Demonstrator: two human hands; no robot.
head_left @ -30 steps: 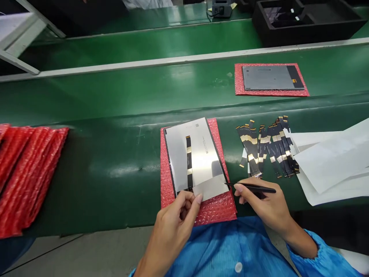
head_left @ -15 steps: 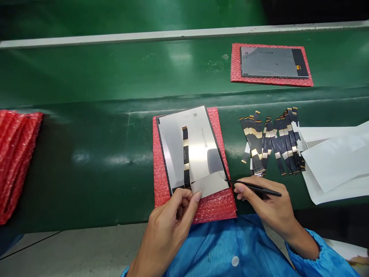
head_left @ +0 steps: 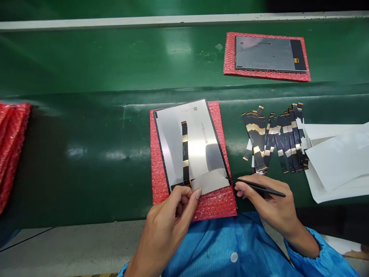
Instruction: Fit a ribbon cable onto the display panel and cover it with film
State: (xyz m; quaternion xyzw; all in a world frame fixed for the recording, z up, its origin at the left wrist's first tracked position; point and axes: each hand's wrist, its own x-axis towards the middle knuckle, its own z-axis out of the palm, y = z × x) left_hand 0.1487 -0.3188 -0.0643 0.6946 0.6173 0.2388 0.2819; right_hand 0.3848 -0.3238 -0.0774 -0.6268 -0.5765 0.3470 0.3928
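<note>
A display panel [head_left: 198, 134] lies back side up, slightly turned, on a red bubble-wrap bag [head_left: 221, 206]. Along its back runs a black flex cable [head_left: 185, 150] with gold bands. My left hand [head_left: 170, 223] pinches the left end of a pale grey strip [head_left: 211, 181] between thumb and forefinger, over the panel's near edge. My right hand [head_left: 268, 204] is closed around black tweezers [head_left: 259, 187], whose tips meet the strip's right end. Whether the tips grip it I cannot tell. My left fingers hide the panel's near left corner.
Several loose flex cables [head_left: 255, 140] lie in a pile to the right, beside white paper sheets [head_left: 340, 161]. Another display panel [head_left: 265, 54] rests on a red bubble-wrap bag [head_left: 230, 54] farther back. Stacked red bubble-wrap bags [head_left: 13, 146] sit at the left edge of the green table [head_left: 86, 184].
The whole view has shifted a little, so the far things sit higher in it. Both hands keep their places at the strip, with the tweezers still at its right end.
</note>
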